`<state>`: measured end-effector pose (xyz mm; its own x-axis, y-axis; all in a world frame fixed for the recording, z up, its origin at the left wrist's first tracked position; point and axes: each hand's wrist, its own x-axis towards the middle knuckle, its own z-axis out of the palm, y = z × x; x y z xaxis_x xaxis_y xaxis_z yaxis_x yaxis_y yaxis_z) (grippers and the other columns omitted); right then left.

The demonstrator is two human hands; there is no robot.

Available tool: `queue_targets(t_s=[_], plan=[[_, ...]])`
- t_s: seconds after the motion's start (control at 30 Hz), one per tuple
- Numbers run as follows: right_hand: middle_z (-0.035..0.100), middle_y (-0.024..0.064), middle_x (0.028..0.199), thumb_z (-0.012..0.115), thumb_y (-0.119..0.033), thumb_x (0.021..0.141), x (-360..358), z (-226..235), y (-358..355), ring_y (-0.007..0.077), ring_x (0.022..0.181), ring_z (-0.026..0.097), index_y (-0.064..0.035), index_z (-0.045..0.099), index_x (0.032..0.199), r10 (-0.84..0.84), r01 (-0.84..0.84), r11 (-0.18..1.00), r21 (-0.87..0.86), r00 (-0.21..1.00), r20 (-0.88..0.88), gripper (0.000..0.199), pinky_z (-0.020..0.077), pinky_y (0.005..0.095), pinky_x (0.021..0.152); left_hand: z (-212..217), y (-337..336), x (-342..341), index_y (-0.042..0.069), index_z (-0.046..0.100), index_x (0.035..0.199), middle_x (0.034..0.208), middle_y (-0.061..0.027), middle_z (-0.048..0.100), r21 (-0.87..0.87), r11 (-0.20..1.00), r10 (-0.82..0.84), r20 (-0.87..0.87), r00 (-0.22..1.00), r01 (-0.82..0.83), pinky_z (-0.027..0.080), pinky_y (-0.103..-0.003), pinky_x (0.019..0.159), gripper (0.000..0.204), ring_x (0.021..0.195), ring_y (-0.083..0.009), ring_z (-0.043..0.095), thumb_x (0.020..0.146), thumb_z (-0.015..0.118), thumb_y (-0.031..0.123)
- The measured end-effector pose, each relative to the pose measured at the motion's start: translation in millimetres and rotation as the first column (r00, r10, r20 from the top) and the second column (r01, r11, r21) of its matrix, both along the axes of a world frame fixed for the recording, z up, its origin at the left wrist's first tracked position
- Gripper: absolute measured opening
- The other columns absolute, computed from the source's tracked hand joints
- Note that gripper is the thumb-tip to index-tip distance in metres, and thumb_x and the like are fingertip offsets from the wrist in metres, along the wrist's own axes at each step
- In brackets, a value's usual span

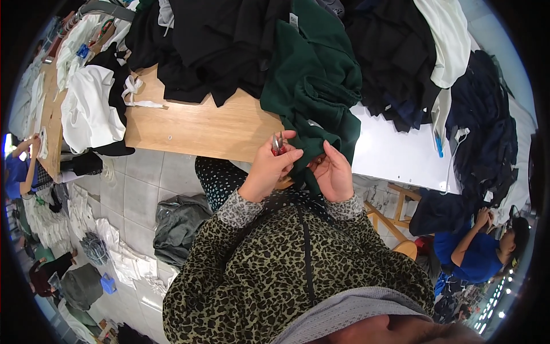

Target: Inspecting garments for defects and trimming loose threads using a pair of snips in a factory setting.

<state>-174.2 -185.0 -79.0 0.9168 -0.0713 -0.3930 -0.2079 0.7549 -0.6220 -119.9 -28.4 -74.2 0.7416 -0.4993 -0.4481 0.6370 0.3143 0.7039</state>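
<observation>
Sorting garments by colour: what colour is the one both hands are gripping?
Dark green garment, hanging off the wooden table's edge; clearest in the head view.

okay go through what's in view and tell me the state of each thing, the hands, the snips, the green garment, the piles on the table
left hand: closed around the small snips.
small snips: gripped, metal tips pointing up; open or shut, cannot tell.
right hand: pinching an edge of the green garment.
green garment: crumpled, hanging off the table edge.
black garments: heaped, unfolded.
white garment: bunched, draped over the wooden table.
</observation>
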Motion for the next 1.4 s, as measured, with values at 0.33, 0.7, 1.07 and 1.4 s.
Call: queue_targets(t_s=[0.33, 0.7, 1.07, 1.4], plan=[[0.064, 0.0049, 0.102, 0.049, -0.021, 0.095, 0.1, 1.2, -3.3, 0.016, 0.092, 0.061, -0.004, 0.059, 0.105, -0.086, 0.084, 0.989, -0.12, 0.996, -0.008, 0.022, 0.0465, 0.0319, 0.081, -3.8, 0.2, -0.6, 0.003, 0.046, 0.119, 0.075, 0.0034, 0.05, -0.04, 0.999, -0.002, 0.063, 0.998, 0.004, 0.031, -0.016, 0.045, 0.043, 0.055, -0.0014, 0.042, 0.08, 0.066, 0.001], [0.063, 0.005, 0.099, 0.055, 0.0, 0.088, 0.1, 8.9, 3.8, 0.0136, 0.09, 0.061, -0.006, 0.042, 0.128, -0.05, 0.055, 0.988, -0.146, 0.998, 0.037, 0.042, 0.0488, 0.0277, 0.076, -5.6, -2.1, -2.8, 0.003, 0.049, 0.117, 0.075, 0.0032, 0.05, -0.011, 1.0, 0.027, 0.069, 0.997, -0.026, 0.029, -0.017, 0.044, 0.038, 0.053, -0.002, 0.041, 0.083, 0.065, 0.004], [0.062, 0.0086, 0.095, 0.055, 0.004, 0.085, -1.0, 8.2, 0.6, 0.0148, 0.085, 0.061, -0.0048, 0.027, 0.136, -0.015, 0.011, 0.969, -0.246, 1.0, -0.017, 0.059, 0.0499, 0.0272, 0.072, -9.0, -2.7, -4.5, 0.003, 0.05, 0.117, 0.074, 0.0033, 0.048, -0.028, 0.999, 0.024, 0.026, 0.999, -0.023, 0.028, -0.018, 0.044, 0.034, 0.052, -0.0029, 0.039, 0.085, 0.062, 0.005], [0.063, 0.0088, 0.099, 0.053, 0.005, 0.086, -4.8, 10.2, 1.2, 0.0171, 0.088, 0.062, -0.0038, 0.031, 0.133, -0.016, 0.015, 0.986, -0.166, 1.0, -0.001, 0.052, 0.0506, 0.0298, 0.076, -16.5, -1.7, -2.1, 0.004, 0.05, 0.116, 0.073, 0.0043, 0.05, -0.062, 0.997, 0.044, -0.05, 0.998, -0.047, 0.029, -0.017, 0.043, 0.035, 0.053, -0.002, 0.04, 0.084, 0.064, 0.006]])
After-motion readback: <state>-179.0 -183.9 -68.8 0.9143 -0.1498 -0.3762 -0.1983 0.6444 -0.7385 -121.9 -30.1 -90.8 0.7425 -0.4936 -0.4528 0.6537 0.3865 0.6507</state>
